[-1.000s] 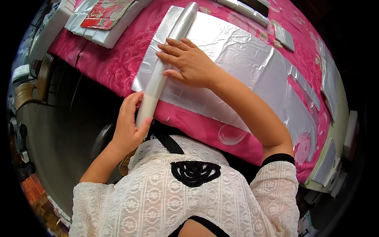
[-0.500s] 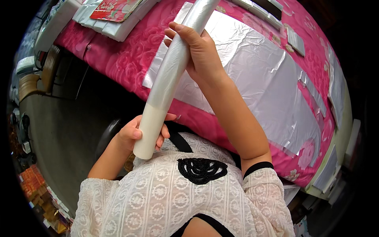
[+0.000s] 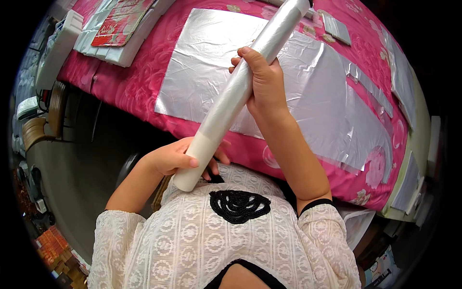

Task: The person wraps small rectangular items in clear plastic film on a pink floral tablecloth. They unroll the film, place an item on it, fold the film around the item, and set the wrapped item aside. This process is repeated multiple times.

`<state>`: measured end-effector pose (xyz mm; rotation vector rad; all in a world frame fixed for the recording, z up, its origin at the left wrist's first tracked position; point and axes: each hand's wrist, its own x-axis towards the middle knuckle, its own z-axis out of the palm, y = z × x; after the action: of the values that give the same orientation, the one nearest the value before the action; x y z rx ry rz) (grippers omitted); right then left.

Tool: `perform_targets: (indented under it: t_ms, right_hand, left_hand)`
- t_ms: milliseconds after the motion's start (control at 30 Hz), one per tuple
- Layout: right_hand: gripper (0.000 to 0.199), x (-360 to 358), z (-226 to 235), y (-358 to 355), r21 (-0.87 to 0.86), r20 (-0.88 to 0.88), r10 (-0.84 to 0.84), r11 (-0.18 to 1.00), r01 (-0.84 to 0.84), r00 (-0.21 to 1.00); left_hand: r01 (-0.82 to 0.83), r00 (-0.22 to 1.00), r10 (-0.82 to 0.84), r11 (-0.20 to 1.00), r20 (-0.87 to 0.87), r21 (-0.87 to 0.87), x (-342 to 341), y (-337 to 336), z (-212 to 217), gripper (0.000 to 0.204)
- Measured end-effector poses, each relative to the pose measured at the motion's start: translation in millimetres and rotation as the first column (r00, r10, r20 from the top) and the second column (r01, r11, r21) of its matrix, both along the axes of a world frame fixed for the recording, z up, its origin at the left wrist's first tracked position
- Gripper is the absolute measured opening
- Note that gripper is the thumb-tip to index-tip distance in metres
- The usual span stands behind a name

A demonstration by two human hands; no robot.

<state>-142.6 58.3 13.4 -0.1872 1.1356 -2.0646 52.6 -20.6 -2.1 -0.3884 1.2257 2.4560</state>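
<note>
A long roll of clear plastic film (image 3: 230,103) slants across in front of me, its whitish lower end near my chest and its far end over the table. My right hand (image 3: 264,79) is wrapped round its upper half. Near the lower end, my left hand (image 3: 180,156) grips it between thumb and fingers. Beyond and beneath the roll, a large creased silvery sheet (image 3: 192,62) lies flat on the pink flowered tablecloth (image 3: 127,89). The roll covers part of this sheet.
White stacked packs (image 3: 120,55) with a red printed card (image 3: 120,24) on top sit at the far left of the table. A small pale stack (image 3: 337,30) lies at the far right. Chairs (image 3: 55,113) stand on the dark floor to the left.
The roll has tilted further right at its far end, and both hands have shifted right with it. More of the silvery sheet's left part now shows.
</note>
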Motion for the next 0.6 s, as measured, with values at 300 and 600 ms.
perform_targets:
  t_ms: [300,600]
  right_hand:
    - [0.045,11,-26,11,0.119,-0.148,-0.109,0.985,0.127,0.983]
    - [0.028,-125,-41,83,0.349,-0.28,-0.188,0.894,0.282,0.941]
  left_hand:
    - [-0.087,0.98,0.129,0.962,0.151,-0.258,-10,15,-8,0.063]
    - [0.174,0.942,-0.152,0.984,0.3,-0.048,30,-2,-27,0.074]
